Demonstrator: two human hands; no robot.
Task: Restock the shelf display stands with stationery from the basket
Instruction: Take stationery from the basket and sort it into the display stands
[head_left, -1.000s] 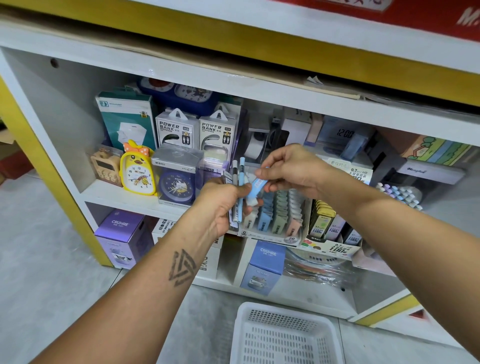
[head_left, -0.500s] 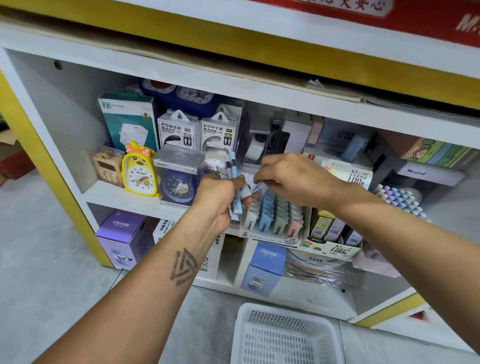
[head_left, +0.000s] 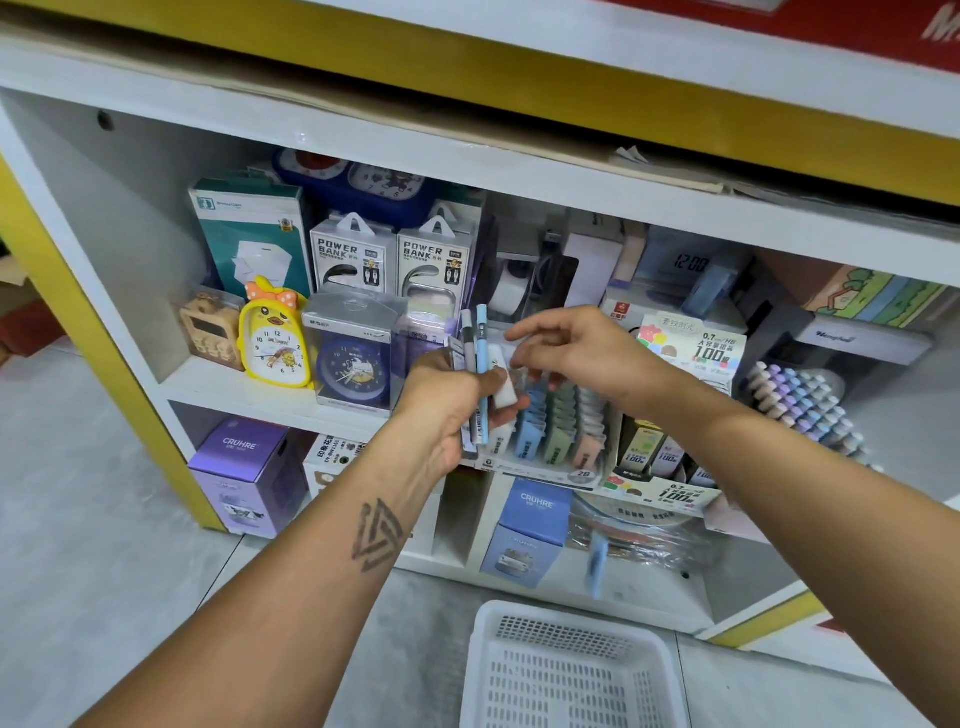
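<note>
Status: restocking in progress. The left hand (head_left: 451, 410) grips a small bunch of pens (head_left: 475, 374) upright, plus a white item, in front of the display stand (head_left: 550, 441) on the middle shelf. The right hand (head_left: 576, 353) hovers just above the stand, fingers loosely spread, holding nothing visible. A blurred blue item (head_left: 596, 564) appears in mid-air below the stand. The basket (head_left: 566, 670) on the floor looks empty, so remaining stock is probably only what the left hand holds

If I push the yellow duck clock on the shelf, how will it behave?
The yellow duck clock stands upright and looks tall for its base, so it may tip backward. It looks like plastic, probably light. The clear clock box beside it leaves little room to slide right.
</note>
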